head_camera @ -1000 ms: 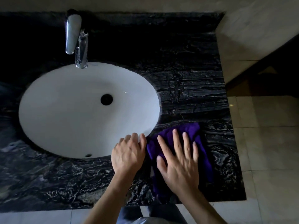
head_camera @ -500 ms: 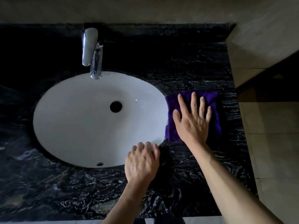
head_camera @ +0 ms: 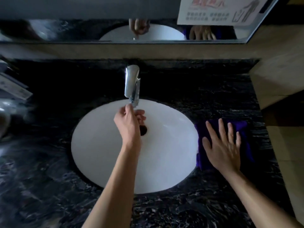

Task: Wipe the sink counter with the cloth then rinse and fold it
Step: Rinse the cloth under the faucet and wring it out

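Note:
The purple cloth (head_camera: 241,129) lies on the black marble counter (head_camera: 213,99) just right of the white sink basin (head_camera: 102,145). My right hand (head_camera: 222,145) presses flat on the cloth with fingers spread and straight. My left hand (head_camera: 129,122) is over the basin, just below the chrome faucet (head_camera: 131,83). Its index finger reaches up to the spout tip while the other fingers are curled, and it holds nothing. No water shows at the spout. The hand partly hides the drain hole (head_camera: 144,130).
A mirror (head_camera: 82,30) runs along the back wall and reflects both hands. A printed sign (head_camera: 222,10) hangs at the upper right. Blurred objects (head_camera: 11,89) sit at the left counter edge. Beige tiled wall and floor (head_camera: 279,79) bound the counter on the right.
My left hand left the basin's front rim and rose to the faucet spout. My right hand stays flat on the cloth beside the basin. The view tilted up, showing the mirror.

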Demonstrator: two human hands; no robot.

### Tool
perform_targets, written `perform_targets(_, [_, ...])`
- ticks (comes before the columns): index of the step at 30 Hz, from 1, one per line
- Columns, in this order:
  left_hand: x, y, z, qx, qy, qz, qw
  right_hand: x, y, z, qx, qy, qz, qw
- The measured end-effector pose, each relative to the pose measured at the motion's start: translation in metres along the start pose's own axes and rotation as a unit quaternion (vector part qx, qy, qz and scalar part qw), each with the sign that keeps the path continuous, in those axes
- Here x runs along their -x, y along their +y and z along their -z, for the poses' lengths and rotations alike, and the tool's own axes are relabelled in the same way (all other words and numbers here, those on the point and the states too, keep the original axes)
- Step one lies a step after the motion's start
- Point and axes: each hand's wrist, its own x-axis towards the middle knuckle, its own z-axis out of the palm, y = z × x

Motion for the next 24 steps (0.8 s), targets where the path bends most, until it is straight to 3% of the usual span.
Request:
perform_targets(9, [-0.055,0.029,0.002,-0.031,-0.159,0.042,0.986,-0.002,-0.003,0.003,-0.011,-0.003,-0.017,1.0])
perform_targets(24, [-0.053,0.074,-0.01,0.018,-0.159,0.081,0.984,-0.004,-0.006,0.009,-0.03,-0.023,-0.026,0.999])
